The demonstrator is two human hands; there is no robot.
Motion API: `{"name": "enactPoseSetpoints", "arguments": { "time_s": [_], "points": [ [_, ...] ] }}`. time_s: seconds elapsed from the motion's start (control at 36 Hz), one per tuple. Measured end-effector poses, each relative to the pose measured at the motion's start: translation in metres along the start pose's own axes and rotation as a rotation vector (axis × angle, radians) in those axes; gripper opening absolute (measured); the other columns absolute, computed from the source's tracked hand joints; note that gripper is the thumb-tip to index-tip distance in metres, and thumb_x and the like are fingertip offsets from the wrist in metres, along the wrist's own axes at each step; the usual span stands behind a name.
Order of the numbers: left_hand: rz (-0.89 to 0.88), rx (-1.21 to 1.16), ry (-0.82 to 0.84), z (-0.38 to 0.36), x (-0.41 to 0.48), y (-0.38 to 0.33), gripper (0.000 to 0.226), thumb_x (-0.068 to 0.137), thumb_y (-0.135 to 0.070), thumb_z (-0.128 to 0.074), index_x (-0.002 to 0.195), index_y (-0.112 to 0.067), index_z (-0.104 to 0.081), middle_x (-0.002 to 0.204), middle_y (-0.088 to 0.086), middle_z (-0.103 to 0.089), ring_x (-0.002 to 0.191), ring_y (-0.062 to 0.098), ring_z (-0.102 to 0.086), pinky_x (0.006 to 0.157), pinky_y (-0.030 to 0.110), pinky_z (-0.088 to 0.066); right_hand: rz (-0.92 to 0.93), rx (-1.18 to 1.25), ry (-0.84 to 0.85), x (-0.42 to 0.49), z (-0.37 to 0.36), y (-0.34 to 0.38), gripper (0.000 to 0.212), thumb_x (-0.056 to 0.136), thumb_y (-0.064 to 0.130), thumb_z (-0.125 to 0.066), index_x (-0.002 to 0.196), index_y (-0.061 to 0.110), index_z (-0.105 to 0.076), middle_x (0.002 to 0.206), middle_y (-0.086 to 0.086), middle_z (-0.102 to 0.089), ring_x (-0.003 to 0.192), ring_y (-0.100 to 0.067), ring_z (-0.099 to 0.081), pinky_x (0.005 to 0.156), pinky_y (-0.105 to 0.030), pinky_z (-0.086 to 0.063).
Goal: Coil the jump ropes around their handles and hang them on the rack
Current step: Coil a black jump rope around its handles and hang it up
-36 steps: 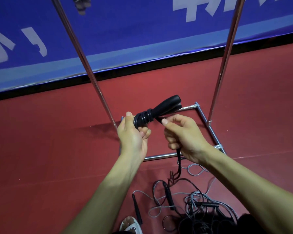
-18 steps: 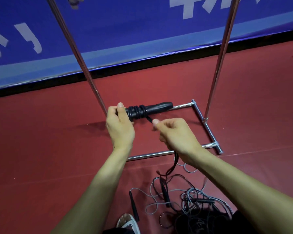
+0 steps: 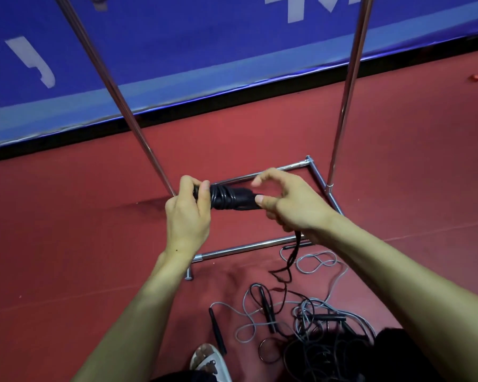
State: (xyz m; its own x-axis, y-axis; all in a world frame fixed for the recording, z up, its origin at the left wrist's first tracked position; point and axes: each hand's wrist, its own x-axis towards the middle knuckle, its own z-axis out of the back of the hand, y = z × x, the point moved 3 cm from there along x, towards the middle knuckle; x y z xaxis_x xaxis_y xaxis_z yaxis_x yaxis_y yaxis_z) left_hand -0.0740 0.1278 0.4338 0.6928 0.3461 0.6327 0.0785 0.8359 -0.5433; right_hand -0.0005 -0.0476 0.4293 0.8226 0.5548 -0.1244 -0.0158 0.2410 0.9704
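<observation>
Handles: the black handles (image 3: 243, 202) lie level between my hands, long axis left to right, above the base of the rack (image 3: 240, 246).
Left hand: my left hand (image 3: 188, 213) grips their left end, thumb beside the coils (image 3: 221, 198).
Right hand: my right hand (image 3: 293, 208) is at the right end, thumb tip on the handle and forefinger arched above. Its lower fingers seem curled round the black rope (image 3: 294, 252), which drops from under the palm.
Relation: the loose rope hangs near and right of the handles. I judge the next turn goes on right of the coils, and my right hand is nearer.
Feel: glossy, springy cord; the turns sit tight, side by side.
Rack: thin, shiny metal tube.
Floor: red floor (image 3: 66, 257), with a tangle of grey and black ropes (image 3: 315, 323) near right.
</observation>
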Motion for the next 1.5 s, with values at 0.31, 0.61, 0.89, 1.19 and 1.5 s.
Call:
{"name": "enactPoseSetpoints", "arguments": {
  "time_s": [0.31, 0.61, 0.89, 1.19, 1.5],
  "points": [
    [-0.023, -0.040, 0.207, 0.004, -0.004, 0.003, 0.029, 0.093, -0.041, -0.037, 0.081, -0.016, -0.046, 0.049, -0.010, -0.039, 0.048, 0.015, -0.041, 0.046, 0.017, -0.026, 0.352, -0.637, 0.169, 0.002, 0.016, 0.012, 0.009, 0.081, 0.013, -0.076, 0.086, 0.020, -0.072, 0.065, 0.006, -0.064, 0.060, -0.003, -0.054, 0.057, -0.009, -0.037],
    [0.151, -0.415, 0.478, 0.011, -0.007, -0.019, 0.033, 0.085, -0.043, -0.046, 0.073, -0.013, -0.050, 0.055, 0.002, -0.051, 0.046, 0.010, -0.044, 0.046, 0.022, -0.037, 0.301, -0.335, 0.472, -0.002, 0.029, 0.015, 0.005, 0.080, 0.011, -0.078, 0.082, 0.016, -0.077, 0.071, -0.006, -0.072, 0.062, -0.011, -0.058, 0.060, -0.030, -0.048],
    [0.313, -0.742, 0.491, 0.017, -0.006, -0.033, 0.028, 0.084, -0.042, -0.051, 0.069, -0.019, -0.058, 0.053, -0.001, -0.055, 0.041, 0.007, -0.047, 0.042, 0.017, -0.036, 0.239, 0.051, 0.538, -0.004, 0.023, 0.016, 0.006, 0.076, 0.010, -0.077, 0.073, 0.014, -0.074, 0.062, -0.011, -0.064, 0.051, -0.022, -0.043, 0.047, -0.027, -0.037],
    [0.407, -0.972, 0.359, 0.014, -0.008, -0.043, 0.026, 0.083, -0.039, -0.055, 0.064, -0.024, -0.064, 0.055, -0.002, -0.051, 0.040, 0.004, -0.037, 0.038, 0.013, -0.029, 0.254, 0.158, 0.463, -0.002, 0.019, 0.015, 0.006, 0.078, 0.007, -0.073, 0.072, 0.009, -0.072, 0.062, -0.004, -0.064, 0.049, -0.012, -0.056, 0.044, -0.022, -0.044],
    [0.476, -0.996, 0.236, 0.015, -0.005, -0.044, 0.033, 0.092, -0.030, -0.042, 0.069, -0.017, -0.061, 0.054, -0.004, -0.044, 0.038, 0.004, -0.031, 0.038, 0.013, -0.026, 0.269, 0.350, 0.477, 0.003, 0.015, 0.013, 0.016, 0.066, 0.030, -0.084, 0.074, 0.027, -0.070, 0.068, -0.001, -0.059, 0.058, -0.014, -0.049, 0.052, -0.020, -0.040]
  ]
}}
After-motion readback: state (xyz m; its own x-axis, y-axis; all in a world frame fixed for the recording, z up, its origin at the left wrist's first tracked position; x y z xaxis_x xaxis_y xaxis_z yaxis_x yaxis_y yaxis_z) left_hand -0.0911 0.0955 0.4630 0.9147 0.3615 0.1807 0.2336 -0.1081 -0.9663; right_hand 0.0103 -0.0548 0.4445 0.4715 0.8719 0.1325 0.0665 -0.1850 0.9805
